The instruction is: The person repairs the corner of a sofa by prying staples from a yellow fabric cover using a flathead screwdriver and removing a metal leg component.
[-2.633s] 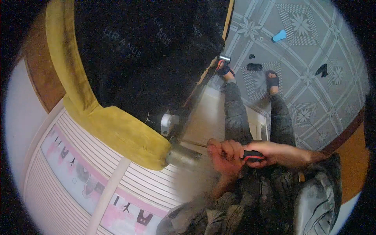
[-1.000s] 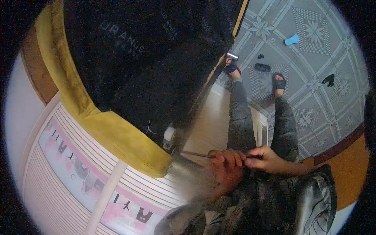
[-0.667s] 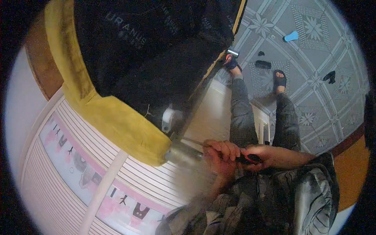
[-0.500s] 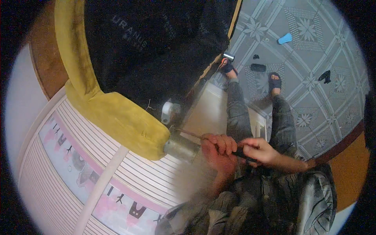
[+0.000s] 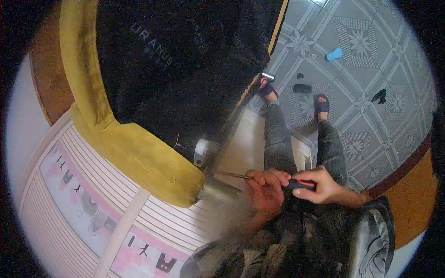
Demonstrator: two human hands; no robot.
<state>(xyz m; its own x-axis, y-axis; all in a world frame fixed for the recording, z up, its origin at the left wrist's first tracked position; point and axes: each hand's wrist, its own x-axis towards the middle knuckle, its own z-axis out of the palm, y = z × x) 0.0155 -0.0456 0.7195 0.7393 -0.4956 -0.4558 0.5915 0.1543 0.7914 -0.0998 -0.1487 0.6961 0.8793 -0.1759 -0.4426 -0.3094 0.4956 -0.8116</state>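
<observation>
A screwdriver with a black and red handle (image 5: pixel 296 184) lies crosswise in both my hands. My right hand (image 5: pixel 322 185) is closed round the handle. The fingers of my left hand (image 5: pixel 268 187) curl round the shaft close to the handle. Its thin shaft (image 5: pixel 229 174) points left, toward the underside of an overturned piece of furniture with yellow upholstery (image 5: pixel 148 164) and a black cloth bottom (image 5: pixel 176 74). A silver cylindrical leg (image 5: pixel 220 190) sticks out at the yellow corner, just below the shaft. Beside it is a white round fitting (image 5: pixel 201 150). Whether the tip touches a screw is too blurred to tell.
A pink and white ribbed cabinet (image 5: pixel 106 199) stands at the left. On the grey patterned floor (image 5: pixel 324 60) lie a light blue object (image 5: pixel 333 54), a dark block (image 5: pixel 302 88) and a black item (image 5: pixel 379 96). Another silver cylinder (image 5: pixel 268 75) is by my foot.
The view has shifted slightly, so the furniture sits lower in the picture. My right hand has turned on the screwdriver, and more of its handle shows. Both hands still hold it.
</observation>
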